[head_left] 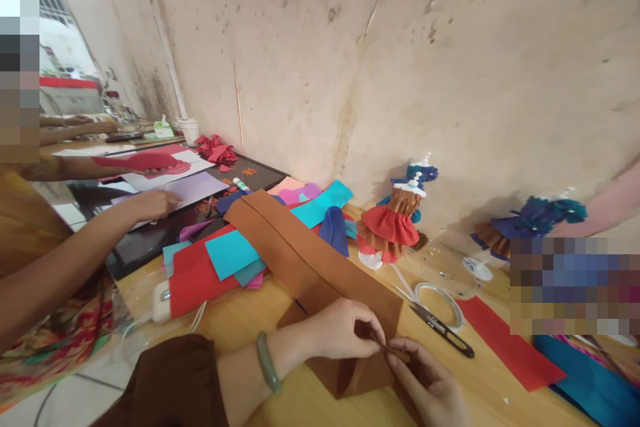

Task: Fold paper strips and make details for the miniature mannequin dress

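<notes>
My left hand (345,330), with a green bangle (269,361) on its wrist, pinches the edge of a brown sheet, paper or felt (363,377), near the table's front. Close against it, my right hand (427,380) grips the same edge between thumb and fingers, where the sheet looks gathered or folded. The fingertips partly hide that spot. A long brown strip (300,250) with a crease along it lies just beyond my left hand. Black thread snips (443,330) and a white ring-shaped tape roll (440,297) rest to the right of my hands.
Red (510,340) and teal (590,373) sheets lie at the right. Two small dress forms (390,220) wearing ruffled dresses stand by the wall. Bright sheets (200,273) are piled at the left, beside another person's hands (155,203) over a black tray (257,170).
</notes>
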The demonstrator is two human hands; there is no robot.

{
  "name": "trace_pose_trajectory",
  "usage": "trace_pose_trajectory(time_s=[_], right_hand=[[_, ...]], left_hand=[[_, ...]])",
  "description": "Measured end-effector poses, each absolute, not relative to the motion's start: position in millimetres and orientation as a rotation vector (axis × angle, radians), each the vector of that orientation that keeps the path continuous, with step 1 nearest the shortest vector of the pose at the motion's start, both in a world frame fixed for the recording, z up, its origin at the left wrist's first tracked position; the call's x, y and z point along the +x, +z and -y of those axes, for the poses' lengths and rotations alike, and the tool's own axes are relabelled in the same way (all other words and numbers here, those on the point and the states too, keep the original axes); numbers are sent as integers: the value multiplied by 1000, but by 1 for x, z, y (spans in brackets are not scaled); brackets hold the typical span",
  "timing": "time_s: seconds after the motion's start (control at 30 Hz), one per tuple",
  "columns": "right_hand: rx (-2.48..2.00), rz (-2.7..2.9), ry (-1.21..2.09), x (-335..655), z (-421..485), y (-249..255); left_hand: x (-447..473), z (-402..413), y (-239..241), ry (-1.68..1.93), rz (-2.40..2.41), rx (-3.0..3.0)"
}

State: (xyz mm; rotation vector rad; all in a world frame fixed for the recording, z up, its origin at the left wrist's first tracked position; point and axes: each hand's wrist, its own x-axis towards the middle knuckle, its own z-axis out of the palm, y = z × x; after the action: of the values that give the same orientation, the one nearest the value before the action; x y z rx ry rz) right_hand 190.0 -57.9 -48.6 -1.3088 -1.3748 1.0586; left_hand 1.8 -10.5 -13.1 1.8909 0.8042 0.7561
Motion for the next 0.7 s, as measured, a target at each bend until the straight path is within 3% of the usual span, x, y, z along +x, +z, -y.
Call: trace_pose_trajectory(time_s=[0.7], right_hand=[[-1404,1357,973,189,58,-47]], left_hand=[[-2,2,-16,775,-821,1842]])
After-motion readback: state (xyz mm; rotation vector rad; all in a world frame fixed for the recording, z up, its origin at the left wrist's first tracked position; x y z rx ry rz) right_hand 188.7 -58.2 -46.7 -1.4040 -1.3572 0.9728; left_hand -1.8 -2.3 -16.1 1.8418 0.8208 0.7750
